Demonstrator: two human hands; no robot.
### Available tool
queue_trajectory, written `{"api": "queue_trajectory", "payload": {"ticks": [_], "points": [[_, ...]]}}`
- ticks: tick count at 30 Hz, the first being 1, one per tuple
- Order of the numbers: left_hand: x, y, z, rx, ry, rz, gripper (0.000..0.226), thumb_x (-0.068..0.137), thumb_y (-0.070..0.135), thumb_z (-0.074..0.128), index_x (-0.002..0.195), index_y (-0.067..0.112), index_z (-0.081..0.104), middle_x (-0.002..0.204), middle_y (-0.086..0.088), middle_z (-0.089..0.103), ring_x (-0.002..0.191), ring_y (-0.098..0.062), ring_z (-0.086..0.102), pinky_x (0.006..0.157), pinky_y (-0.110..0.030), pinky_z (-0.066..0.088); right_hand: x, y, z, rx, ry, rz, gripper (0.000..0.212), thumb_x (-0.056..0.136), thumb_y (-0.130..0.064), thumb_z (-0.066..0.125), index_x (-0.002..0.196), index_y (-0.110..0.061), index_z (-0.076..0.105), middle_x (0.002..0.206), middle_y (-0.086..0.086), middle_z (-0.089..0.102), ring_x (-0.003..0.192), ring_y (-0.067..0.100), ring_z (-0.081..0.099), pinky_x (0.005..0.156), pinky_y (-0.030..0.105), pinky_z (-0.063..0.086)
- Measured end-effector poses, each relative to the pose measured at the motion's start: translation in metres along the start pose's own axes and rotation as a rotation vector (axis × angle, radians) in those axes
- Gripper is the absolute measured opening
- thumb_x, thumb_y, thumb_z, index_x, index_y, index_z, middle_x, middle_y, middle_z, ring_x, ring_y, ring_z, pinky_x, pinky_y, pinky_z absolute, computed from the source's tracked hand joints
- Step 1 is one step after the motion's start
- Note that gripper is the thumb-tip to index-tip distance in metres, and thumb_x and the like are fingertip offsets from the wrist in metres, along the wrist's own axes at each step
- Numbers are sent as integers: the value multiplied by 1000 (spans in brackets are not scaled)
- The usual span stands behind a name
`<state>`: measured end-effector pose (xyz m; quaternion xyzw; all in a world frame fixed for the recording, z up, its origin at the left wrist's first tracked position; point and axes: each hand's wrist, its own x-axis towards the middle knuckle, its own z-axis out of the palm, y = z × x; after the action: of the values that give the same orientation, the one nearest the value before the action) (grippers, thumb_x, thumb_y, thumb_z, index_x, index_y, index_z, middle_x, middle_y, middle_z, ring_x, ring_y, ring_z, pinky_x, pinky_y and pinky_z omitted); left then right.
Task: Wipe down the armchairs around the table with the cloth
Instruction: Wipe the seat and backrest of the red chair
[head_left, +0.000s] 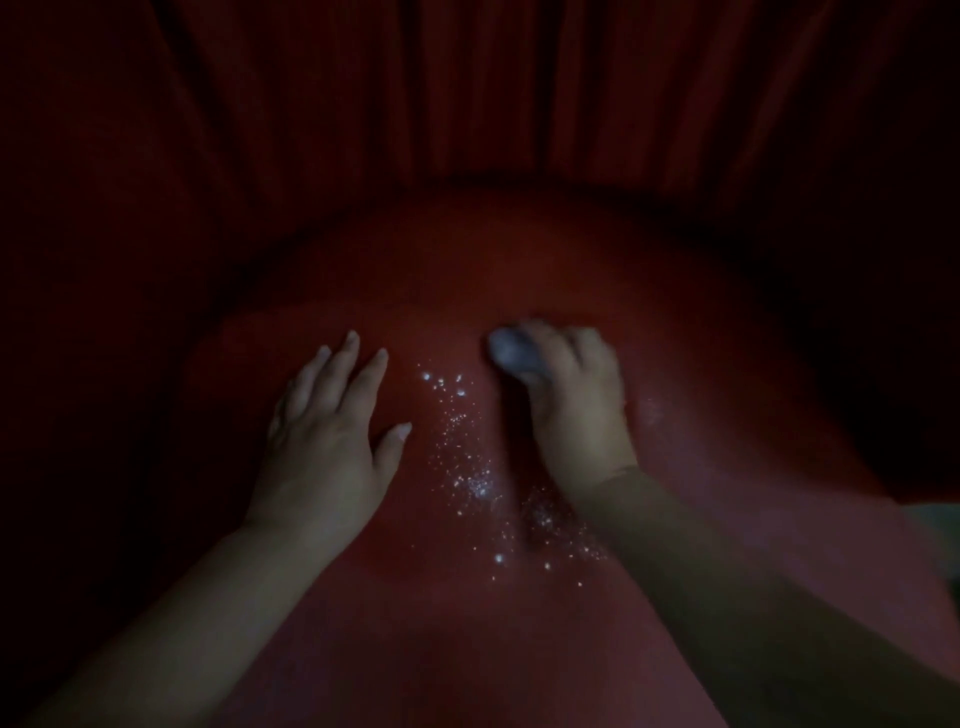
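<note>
Although the light is very dim, the red seat cushion (519, 270) of an armchair fills the view, with its pleated red backrest (493, 93) rising behind and dark padded sides curving in at left and right. The left hand (327, 431) lies flat on the cushion, fingers straight and spread, thumb out to the side, holding nothing and seemingly bracing the person's weight. The right hand (566, 395) is blurred, which suggests it is mid-stroke; its fingers curl round a small pale grey cloth (511, 351), bunched so that only a wad shows past the knuckles, pressed against the seat toward the back of the cushion. Between the two hands, and running toward the near edge beside the right forearm, a scatter of glistening white specks (467, 467) sits on the fabric; whether they are droplets or crumbs cannot be told. Judging from that, the job on this seat looks only partly done: the speckled strip is not yet cleared, and a fainter pale patch to the right of the right wrist may need a pass as well. Nothing shows whether the backrest or the arms have been wiped, and no table or other armchair is in view, so the remaining chairs must be counted as outstanding.
</note>
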<state>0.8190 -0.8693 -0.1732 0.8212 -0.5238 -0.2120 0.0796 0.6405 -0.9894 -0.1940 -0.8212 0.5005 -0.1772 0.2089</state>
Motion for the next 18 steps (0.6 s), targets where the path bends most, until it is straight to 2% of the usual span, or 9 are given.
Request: {"api": "queue_trajectory", "payload": {"ticks": [3,4,7,8,11,14,16,18], "points": [[0,-2,-1,-3,-14,-4,68,89,50,47,149,28,24,160,7,8,146,-13,1,112,-46,19,13,18,-10,22,171,150,39,87,-5,63,126,-8,60,107,17,55,95,34,53,87,44,47],[0,-1,-1,-5,-16,-3,68,89,50,47,149,28,24,160,8,7,146,-13,1,112,-45,19,12,10,-5,60,163,149,39,87,-3,62,126,-8,60,108,17,55,96,33,54,88,43,47],[0,-1,-1,-4,-17,0,69,89,50,47,150,29,24,160,8,6,146,-13,0,112,-43,20,0,-28,20,224,-12,30,46,84,2,65,128,-10,59,110,10,53,101,22,54,94,22,44],[0,-1,-2,-3,-18,0,69,89,51,47,150,29,23,160,8,6,146,-12,0,112,-43,20,-1,-32,23,247,-66,-11,48,84,2,65,129,-11,57,111,7,52,102,19,53,95,20,43],[-2,-4,-3,-6,-22,-6,71,87,53,47,149,31,22,160,8,4,146,-12,-1,111,-45,22,17,-12,14,151,-99,-41,46,87,1,63,130,-13,57,112,11,55,104,29,54,95,39,47],[-7,-7,-5,-6,-23,-18,72,86,52,48,150,30,23,160,7,5,146,-13,0,110,-47,24,22,-7,9,125,17,90,43,87,-3,60,129,-9,57,113,15,54,105,32,53,96,42,45],[-9,-7,-5,5,-34,-31,73,86,51,51,150,29,23,160,7,4,146,-13,0,110,-46,26,9,-36,21,164,-35,18,46,86,1,59,130,-8,56,114,16,53,104,31,53,94,42,46],[-11,-7,-4,10,-42,-51,74,86,50,52,150,29,22,160,8,2,146,-13,-1,110,-45,26,-5,-60,30,182,-154,-154,49,85,0,61,132,-11,54,114,14,53,102,29,53,88,44,48]]}}
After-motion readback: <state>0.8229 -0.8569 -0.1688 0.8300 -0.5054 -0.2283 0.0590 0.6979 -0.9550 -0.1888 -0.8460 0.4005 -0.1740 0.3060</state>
